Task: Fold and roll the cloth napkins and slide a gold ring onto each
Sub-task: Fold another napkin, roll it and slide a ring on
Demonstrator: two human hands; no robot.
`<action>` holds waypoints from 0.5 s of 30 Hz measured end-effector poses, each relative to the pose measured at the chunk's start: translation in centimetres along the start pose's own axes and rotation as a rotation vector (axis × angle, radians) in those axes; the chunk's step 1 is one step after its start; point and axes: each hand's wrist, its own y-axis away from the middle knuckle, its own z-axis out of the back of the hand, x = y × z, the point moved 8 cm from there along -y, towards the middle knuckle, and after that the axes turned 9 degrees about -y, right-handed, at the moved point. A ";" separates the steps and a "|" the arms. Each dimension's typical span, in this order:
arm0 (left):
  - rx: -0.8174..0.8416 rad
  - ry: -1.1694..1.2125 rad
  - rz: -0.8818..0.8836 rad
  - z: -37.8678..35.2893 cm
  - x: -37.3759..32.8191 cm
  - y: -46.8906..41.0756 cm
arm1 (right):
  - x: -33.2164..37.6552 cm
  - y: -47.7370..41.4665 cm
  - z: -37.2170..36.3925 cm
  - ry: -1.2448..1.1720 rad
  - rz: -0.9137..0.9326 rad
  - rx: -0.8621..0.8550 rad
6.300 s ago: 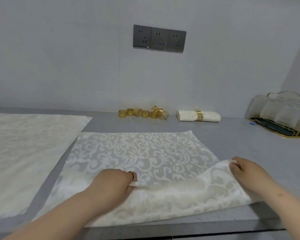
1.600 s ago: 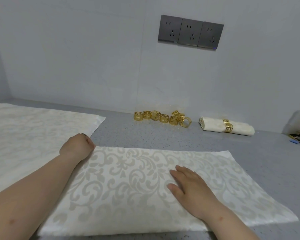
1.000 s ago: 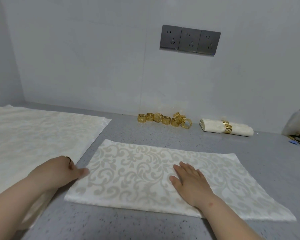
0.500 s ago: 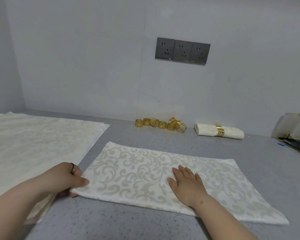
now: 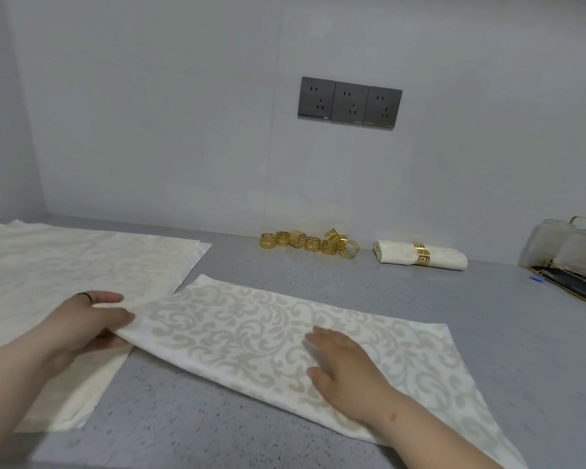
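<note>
A folded napkin [image 5: 268,333], cream with a pale scroll pattern, lies as a long rectangle on the grey speckled tabletop [image 5: 420,292], its long edges slanting from upper left to lower right in the head view. At the napkin's left short edge the left hand [image 5: 88,323] has its grip closed on the cloth: the thumb lies on top and the fingers are tucked under, so that edge is raised a little off the tabletop. A thin dark band [image 5: 85,295] sits on one finger of that hand. The right hand [image 5: 342,370] rests flat on the napkin near its middle, toward the near long edge, fingers straight and together and pointing left, its grip open and holding nothing. Just left of the napkin, partly under the left hand, lies a stack of flat napkins [image 5: 65,265] of the same cloth, spread wide; the folded napkin's left end overlaps its right edge. Beyond the napkin's far edge, against the wall, a loose cluster of gold rings [image 5: 308,243] stands on the tabletop, well apart from the cloth. Right of that cluster and also beyond the napkin lies a rolled napkin [image 5: 444,257] with a gold ring [image 5: 421,255] around its middle. Far right of the napkin stands a clear container [image 5: 569,252], its contents too blurred to tell. High above the napkin, three dark wall sockets [image 5: 350,102] sit side by side.
</note>
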 end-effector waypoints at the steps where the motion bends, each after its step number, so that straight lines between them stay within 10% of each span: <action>1: -0.031 0.031 -0.015 0.8 -0.4 -0.2 | 0.8 0.1 -0.5 -0.007 0.036 0.034; 10: -0.148 -0.027 -0.269 0.2 -5.5 0.9 | 3.7 -0.9 -2.3 -0.106 0.006 0.103; 15: -0.043 -0.263 -0.667 -7.8 -12.2 7.1 | 2.6 -1.8 0.4 -0.910 -0.281 -0.035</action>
